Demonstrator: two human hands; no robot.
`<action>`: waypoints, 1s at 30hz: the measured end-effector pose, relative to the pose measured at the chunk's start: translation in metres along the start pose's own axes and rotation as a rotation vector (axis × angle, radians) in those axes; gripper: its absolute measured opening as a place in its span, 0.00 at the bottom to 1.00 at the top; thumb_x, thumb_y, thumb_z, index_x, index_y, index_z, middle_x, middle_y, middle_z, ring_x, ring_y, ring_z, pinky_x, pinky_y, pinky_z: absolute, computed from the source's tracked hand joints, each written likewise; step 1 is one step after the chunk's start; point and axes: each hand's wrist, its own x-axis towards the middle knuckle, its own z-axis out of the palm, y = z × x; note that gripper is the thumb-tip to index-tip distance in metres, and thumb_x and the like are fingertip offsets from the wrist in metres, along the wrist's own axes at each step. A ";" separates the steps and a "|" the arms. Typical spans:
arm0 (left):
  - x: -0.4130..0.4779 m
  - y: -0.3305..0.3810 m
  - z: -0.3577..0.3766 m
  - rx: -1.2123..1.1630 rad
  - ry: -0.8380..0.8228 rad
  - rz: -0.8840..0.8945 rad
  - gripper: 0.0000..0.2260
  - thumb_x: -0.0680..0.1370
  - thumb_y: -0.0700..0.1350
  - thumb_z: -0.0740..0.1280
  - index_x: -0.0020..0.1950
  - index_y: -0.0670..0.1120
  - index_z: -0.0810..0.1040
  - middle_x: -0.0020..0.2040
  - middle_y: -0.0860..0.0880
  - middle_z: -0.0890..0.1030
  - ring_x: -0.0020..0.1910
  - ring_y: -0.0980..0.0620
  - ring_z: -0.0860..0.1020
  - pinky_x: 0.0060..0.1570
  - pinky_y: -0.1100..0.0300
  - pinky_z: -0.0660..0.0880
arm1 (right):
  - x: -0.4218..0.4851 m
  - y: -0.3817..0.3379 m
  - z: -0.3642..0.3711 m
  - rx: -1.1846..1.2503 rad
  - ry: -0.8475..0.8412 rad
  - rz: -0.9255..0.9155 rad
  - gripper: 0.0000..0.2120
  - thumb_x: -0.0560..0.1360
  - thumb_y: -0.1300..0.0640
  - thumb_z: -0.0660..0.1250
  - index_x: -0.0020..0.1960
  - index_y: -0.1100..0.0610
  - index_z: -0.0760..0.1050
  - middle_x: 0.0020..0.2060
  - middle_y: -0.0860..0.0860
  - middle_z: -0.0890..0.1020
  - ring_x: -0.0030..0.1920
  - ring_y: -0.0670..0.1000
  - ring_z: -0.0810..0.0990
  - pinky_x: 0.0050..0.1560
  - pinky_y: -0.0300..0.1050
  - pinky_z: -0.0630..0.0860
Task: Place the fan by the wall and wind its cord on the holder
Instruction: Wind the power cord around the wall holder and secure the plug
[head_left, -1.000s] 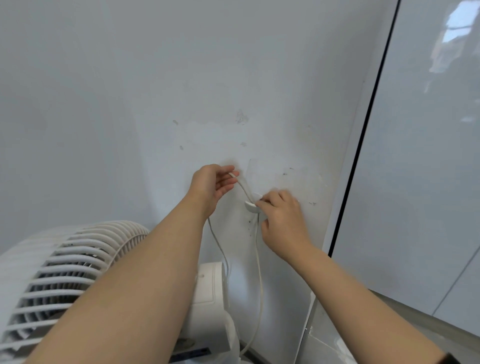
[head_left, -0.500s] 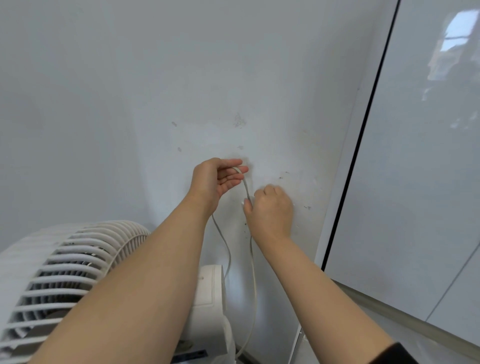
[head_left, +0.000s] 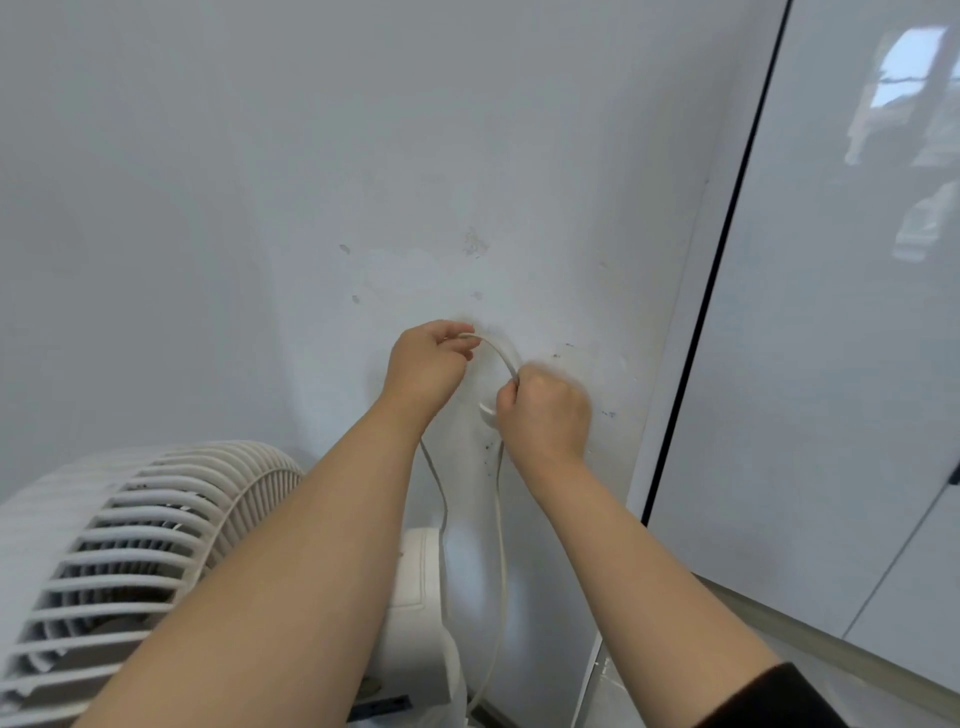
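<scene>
White-painted wall (head_left: 311, 182) is filling most of the view, w/ both hands working right up against it. White plastic fan (head_left: 130, 545) is standing below & left of the left hand (head_left: 428, 364), its base sitting close to the wall, so placement is looking done. Left hand is pinching the cord (head_left: 500, 358) betw. thumb & curled fingers. Right hand (head_left: 543, 410), just beside it & slightly lower, is gripping the same cord in a closed fist. Cord is arching from left hand over to right, w/ two strands hanging roughly vertical below the hands toward the fan base. Holder (head_left: 487, 411), a small white hook on the wall, is peeking out just at the right hand's thumb side, lower than the left hand; right hand is the nearer one. Next loop is prob. needing to go down & around that hook. No brand or legible writing is showing; dark label (head_left: 379, 706) on the fan base is too blurred to read.
</scene>
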 end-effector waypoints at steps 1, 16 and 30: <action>0.000 -0.003 0.000 0.100 0.004 0.031 0.15 0.74 0.32 0.60 0.55 0.43 0.79 0.48 0.49 0.82 0.49 0.55 0.79 0.46 0.67 0.73 | -0.001 0.001 0.000 0.010 0.005 0.009 0.09 0.75 0.63 0.59 0.36 0.62 0.72 0.33 0.60 0.79 0.31 0.55 0.68 0.25 0.43 0.50; -0.006 -0.020 -0.015 0.316 -0.139 -0.149 0.12 0.75 0.47 0.70 0.34 0.42 0.78 0.30 0.46 0.78 0.32 0.51 0.76 0.39 0.60 0.72 | -0.010 0.038 -0.030 0.374 -0.107 0.103 0.06 0.75 0.62 0.61 0.41 0.57 0.74 0.32 0.49 0.79 0.35 0.51 0.76 0.35 0.43 0.71; -0.010 -0.021 -0.008 0.441 -0.308 -0.178 0.07 0.73 0.42 0.71 0.45 0.39 0.82 0.38 0.43 0.78 0.33 0.53 0.76 0.40 0.59 0.71 | -0.002 0.037 -0.069 1.017 -0.417 0.487 0.09 0.73 0.65 0.55 0.37 0.62 0.71 0.25 0.58 0.80 0.25 0.55 0.79 0.24 0.38 0.72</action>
